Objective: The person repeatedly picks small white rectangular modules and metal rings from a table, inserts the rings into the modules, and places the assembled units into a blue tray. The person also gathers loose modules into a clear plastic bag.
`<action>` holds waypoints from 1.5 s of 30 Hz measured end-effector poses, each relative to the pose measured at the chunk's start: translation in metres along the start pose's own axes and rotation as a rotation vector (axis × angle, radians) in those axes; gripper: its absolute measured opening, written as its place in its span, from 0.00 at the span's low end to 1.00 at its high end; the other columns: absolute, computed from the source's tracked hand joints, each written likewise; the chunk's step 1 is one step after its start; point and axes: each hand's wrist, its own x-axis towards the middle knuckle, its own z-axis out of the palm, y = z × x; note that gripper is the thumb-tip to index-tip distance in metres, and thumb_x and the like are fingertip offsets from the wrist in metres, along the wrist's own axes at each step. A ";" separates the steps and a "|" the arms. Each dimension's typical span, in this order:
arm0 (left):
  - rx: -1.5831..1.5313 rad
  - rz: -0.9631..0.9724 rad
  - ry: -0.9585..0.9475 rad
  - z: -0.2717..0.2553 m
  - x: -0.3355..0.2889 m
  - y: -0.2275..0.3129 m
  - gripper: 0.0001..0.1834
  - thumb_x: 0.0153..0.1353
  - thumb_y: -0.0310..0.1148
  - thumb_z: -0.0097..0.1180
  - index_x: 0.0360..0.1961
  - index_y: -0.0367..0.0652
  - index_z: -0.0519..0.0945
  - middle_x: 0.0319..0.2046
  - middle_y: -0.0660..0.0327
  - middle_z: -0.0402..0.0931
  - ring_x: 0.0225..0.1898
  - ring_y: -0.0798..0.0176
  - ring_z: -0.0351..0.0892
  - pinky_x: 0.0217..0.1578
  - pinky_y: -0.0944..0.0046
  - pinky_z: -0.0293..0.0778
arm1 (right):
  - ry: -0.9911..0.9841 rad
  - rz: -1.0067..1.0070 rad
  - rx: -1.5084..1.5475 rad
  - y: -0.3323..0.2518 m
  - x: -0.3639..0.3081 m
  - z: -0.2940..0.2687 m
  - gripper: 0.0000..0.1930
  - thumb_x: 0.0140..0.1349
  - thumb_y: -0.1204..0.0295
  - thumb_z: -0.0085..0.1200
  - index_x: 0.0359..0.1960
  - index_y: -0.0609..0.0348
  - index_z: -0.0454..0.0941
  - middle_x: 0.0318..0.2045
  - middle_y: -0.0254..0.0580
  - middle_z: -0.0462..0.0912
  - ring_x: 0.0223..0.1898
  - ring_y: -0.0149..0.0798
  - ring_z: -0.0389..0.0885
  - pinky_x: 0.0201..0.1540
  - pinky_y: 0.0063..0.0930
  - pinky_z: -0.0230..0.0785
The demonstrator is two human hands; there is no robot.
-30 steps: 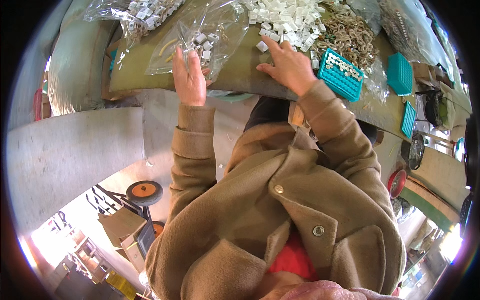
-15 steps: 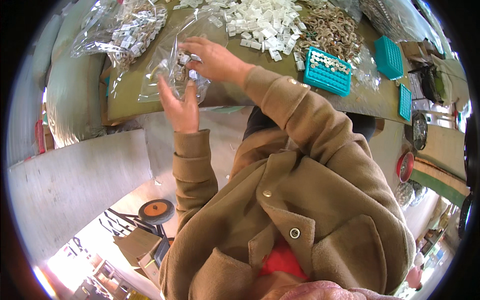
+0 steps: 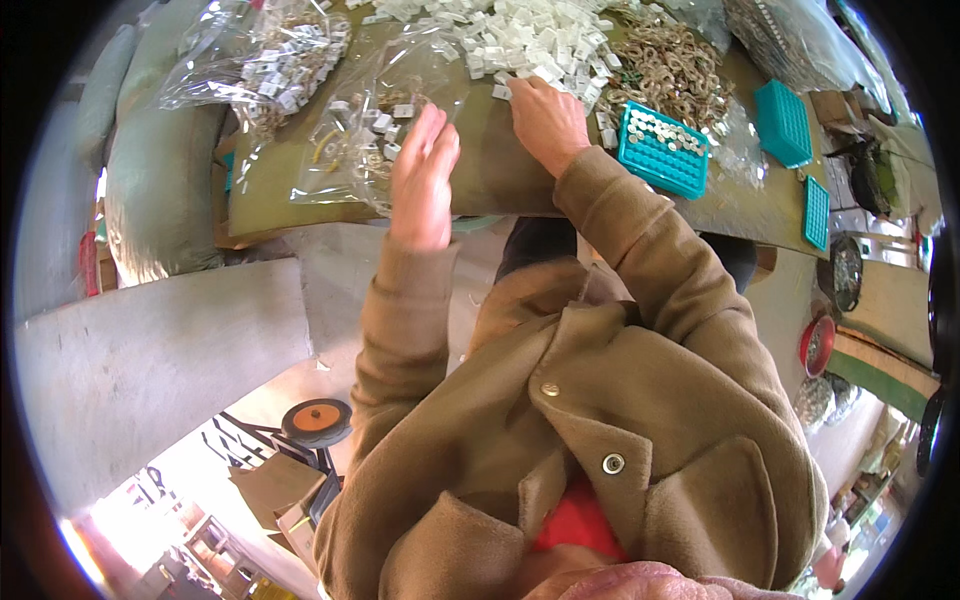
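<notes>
My left hand (image 3: 423, 185) is raised with fingers stretched out, beside a clear plastic bag (image 3: 335, 185) lying on the table. Inside that bag are several small white pieces and tangled brownish strands. My right hand (image 3: 550, 122) reaches to the near edge of a heap of small white plastic pieces (image 3: 540, 45). Its fingers curl down there, and the thumb and whatever they grip are hidden. A second clear bag with white pieces (image 3: 290, 65) lies farther left.
Right of the heap lies a pile of brownish loops (image 3: 665, 65). A teal tray (image 3: 663, 170) holds round whitish discs; a teal block (image 3: 783, 125) and a small teal tray (image 3: 815, 212) stand farther right. Large sacks (image 3: 160, 185) line the left. The table's near edge (image 3: 300, 230) faces me.
My right hand has left the clear bag and moved right to the white heap. My left hand has shifted slightly right, fingers now close together. The bag's contents are spread wider.
</notes>
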 end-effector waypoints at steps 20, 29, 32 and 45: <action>0.182 -0.065 0.301 -0.025 0.091 0.014 0.32 0.66 0.38 0.53 0.71 0.46 0.63 0.71 0.56 0.60 0.73 0.54 0.52 0.68 0.46 0.41 | 0.034 -0.576 0.200 -0.067 0.007 0.048 0.09 0.55 0.76 0.53 0.38 0.57 0.78 0.36 0.43 0.79 0.42 0.45 0.80 0.44 0.39 0.74; 0.112 -0.038 0.276 -0.028 0.101 0.074 0.44 0.68 0.43 0.53 0.77 0.58 0.41 0.78 0.61 0.29 0.77 0.48 0.20 0.68 0.29 0.25 | -0.032 -0.526 0.280 -0.064 -0.003 0.065 0.02 0.55 0.75 0.53 0.31 0.57 0.75 0.35 0.43 0.80 0.41 0.48 0.81 0.42 0.40 0.75; 0.111 -0.077 0.256 -0.024 0.085 0.068 0.45 0.68 0.44 0.53 0.77 0.51 0.41 0.78 0.56 0.27 0.77 0.50 0.19 0.70 0.34 0.27 | -0.079 -0.467 0.374 -0.064 0.000 0.060 0.03 0.58 0.74 0.52 0.29 0.57 0.78 0.35 0.44 0.81 0.42 0.48 0.81 0.43 0.39 0.75; 0.232 0.043 0.050 0.020 -0.018 0.005 0.16 0.70 0.32 0.53 0.56 0.39 0.79 0.51 0.59 0.81 0.51 0.69 0.79 0.48 0.68 0.74 | -0.335 0.335 1.280 -0.024 -0.051 -0.040 0.11 0.68 0.67 0.54 0.37 0.64 0.80 0.29 0.42 0.83 0.25 0.37 0.80 0.30 0.30 0.74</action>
